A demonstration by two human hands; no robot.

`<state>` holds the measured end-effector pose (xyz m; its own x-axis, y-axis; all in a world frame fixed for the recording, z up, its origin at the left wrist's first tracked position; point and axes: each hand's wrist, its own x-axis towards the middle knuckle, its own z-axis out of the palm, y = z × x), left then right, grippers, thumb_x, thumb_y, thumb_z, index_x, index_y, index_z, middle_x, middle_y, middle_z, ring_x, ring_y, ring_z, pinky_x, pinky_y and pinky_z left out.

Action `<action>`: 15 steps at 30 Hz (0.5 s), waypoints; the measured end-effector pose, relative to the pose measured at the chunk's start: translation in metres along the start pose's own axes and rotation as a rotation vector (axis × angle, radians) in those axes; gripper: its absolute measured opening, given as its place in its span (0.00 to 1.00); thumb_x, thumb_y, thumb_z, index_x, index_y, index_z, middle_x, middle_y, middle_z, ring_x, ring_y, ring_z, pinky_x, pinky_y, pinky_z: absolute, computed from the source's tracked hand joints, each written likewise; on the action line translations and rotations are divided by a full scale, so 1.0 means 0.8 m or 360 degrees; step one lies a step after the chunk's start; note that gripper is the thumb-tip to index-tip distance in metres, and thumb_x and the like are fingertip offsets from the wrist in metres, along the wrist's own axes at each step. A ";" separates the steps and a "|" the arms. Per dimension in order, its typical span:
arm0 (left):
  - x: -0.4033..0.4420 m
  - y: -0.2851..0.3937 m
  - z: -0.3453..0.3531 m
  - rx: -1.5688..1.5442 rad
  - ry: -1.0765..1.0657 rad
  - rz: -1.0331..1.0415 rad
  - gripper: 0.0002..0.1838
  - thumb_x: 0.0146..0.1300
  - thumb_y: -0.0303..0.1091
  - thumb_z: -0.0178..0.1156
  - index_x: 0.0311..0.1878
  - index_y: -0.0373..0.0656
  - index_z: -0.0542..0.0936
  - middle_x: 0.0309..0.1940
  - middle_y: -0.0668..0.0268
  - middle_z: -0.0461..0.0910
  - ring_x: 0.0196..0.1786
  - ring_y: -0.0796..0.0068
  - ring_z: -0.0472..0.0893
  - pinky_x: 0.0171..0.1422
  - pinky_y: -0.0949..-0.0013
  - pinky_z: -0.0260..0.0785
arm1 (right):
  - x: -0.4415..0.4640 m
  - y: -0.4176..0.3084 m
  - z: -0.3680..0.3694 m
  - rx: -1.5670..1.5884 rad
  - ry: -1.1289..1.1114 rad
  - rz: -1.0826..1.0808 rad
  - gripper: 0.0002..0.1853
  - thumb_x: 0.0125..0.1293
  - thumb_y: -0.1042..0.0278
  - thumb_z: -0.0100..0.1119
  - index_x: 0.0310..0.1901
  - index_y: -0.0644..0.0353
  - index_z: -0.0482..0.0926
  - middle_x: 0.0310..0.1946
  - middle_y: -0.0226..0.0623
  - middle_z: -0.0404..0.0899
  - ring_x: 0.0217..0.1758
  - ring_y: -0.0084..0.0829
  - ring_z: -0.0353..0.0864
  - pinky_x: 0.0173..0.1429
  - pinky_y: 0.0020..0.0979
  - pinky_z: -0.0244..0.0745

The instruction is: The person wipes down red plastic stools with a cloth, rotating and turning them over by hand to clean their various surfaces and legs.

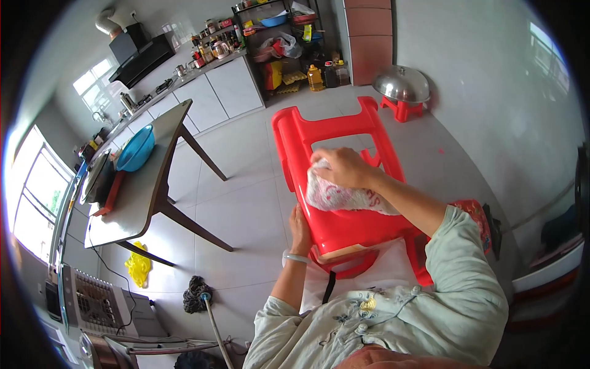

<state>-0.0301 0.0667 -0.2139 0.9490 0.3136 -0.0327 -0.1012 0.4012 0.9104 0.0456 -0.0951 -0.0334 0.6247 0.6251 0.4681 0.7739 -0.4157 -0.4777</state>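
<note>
A red plastic stool [344, 230] is tipped over in front of me, its seat end near my lap and its legs pointing away. My right hand [347, 167] is closed on a white cloth [332, 192] with pink print, which lies bunched against the stool's upper side. Part of the cloth hangs towards my forearm. At the stool's left edge, my left hand [299, 230] grips the side, its fingers partly hidden by the stool.
To the left stands a table [161, 161] with a blue basin [136, 149]. A mop [198, 295] and a yellow plastic bag [138, 269] are on the floor. Ahead, a metal dome lid [401, 84] rests on a small red stool [402, 111], near shelves holding bottles [314, 78].
</note>
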 end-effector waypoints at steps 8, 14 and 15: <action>0.009 -0.030 -0.039 0.0116 0.0000 0.0224 0.22 0.74 0.43 0.41 0.53 0.33 0.74 0.44 0.56 0.80 0.43 0.69 0.80 0.47 0.67 0.73 | 0.040 0.011 0.123 -0.0645 -0.0213 -0.0603 0.15 0.59 0.60 0.58 0.47 0.53 0.80 0.49 0.35 0.75 0.56 0.39 0.71 0.58 0.45 0.68; -0.001 -0.012 -0.033 -0.0104 0.0212 -0.0005 0.23 0.74 0.46 0.43 0.50 0.32 0.76 0.42 0.55 0.79 0.42 0.69 0.77 0.48 0.69 0.70 | 0.147 0.047 0.150 -0.0991 -0.0090 -0.0340 0.14 0.58 0.67 0.54 0.45 0.59 0.81 0.52 0.38 0.74 0.59 0.40 0.67 0.60 0.45 0.60; 0.004 -0.019 -0.039 0.0065 0.0221 0.0087 0.24 0.74 0.46 0.43 0.51 0.33 0.76 0.42 0.54 0.80 0.43 0.69 0.77 0.51 0.68 0.69 | 0.164 0.052 0.151 -0.1115 -0.0040 -0.0229 0.14 0.58 0.68 0.53 0.45 0.60 0.80 0.52 0.39 0.74 0.61 0.40 0.66 0.61 0.47 0.58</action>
<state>-0.0348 0.0883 -0.2402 0.8917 0.4511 -0.0364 -0.1371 0.3458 0.9282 0.1468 0.0496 -0.0818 0.5151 0.7171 0.4694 0.7385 -0.6493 0.1815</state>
